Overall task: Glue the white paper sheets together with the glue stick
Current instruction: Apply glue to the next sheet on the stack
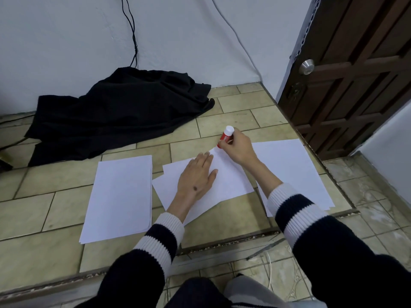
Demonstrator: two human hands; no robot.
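A red glue stick (225, 137) with a white end points down onto the far corner of the middle white sheets (231, 181), which lie skewed on the tiled platform. My right hand (239, 147) grips the stick. My left hand (196, 176) lies flat with straight fingers, pressing those sheets down. A stack of white paper (121, 196) rests to the left, and another stack (291, 165) to the right, partly under my right forearm.
A black cloth (120, 112) is heaped at the back left against the white wall, with cables hanging above it. A dark wooden door (360, 70) stands at the right. The platform's worn front edge (222, 243) drops to a lower tiled floor.
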